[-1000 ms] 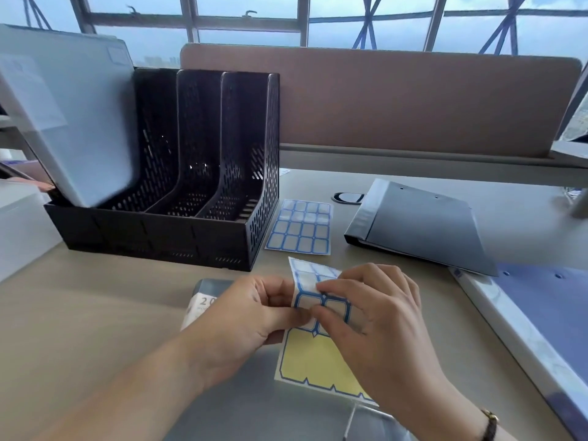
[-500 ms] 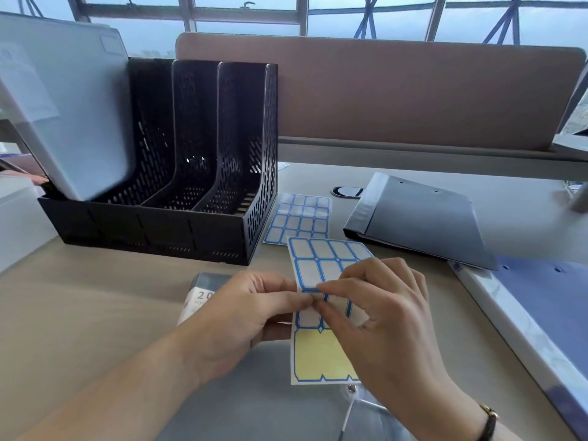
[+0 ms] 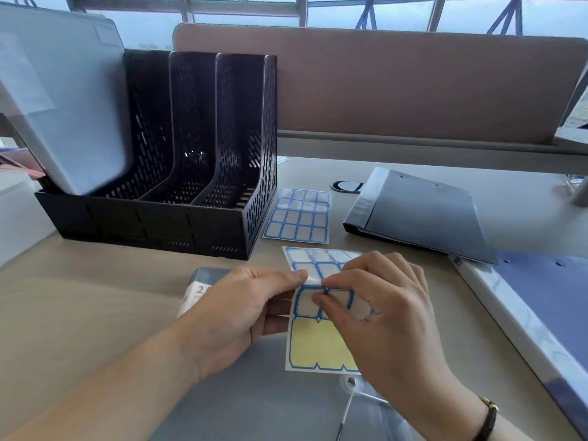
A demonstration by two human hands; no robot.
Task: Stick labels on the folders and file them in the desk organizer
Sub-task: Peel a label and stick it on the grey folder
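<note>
My left hand (image 3: 241, 310) pinches the left edge of a label sheet (image 3: 315, 348) with blue-framed labels and bare yellow backing at its lower part. My right hand (image 3: 381, 316) pinches a label on that sheet with thumb and forefinger, one corner lifted. Both hands hover over a grey folder (image 3: 261, 405) lying at the desk's near edge. A black mesh desk organizer (image 3: 197, 173) stands at the back left, with a light grey folder (image 3: 60, 100) leaning in its leftmost slot. The other two slots hold nothing.
A second, full label sheet (image 3: 299, 214) lies beside the organizer. A dark grey folder (image 3: 423, 211) and a blue folder (image 3: 547, 307) lie to the right. A brown partition (image 3: 397, 87) closes the desk's back. A white box (image 3: 19, 214) sits at the far left.
The label sheet has been straightened and held upright between both hands. My right fingers have shifted onto a label in the middle rows and started lifting its corner.
</note>
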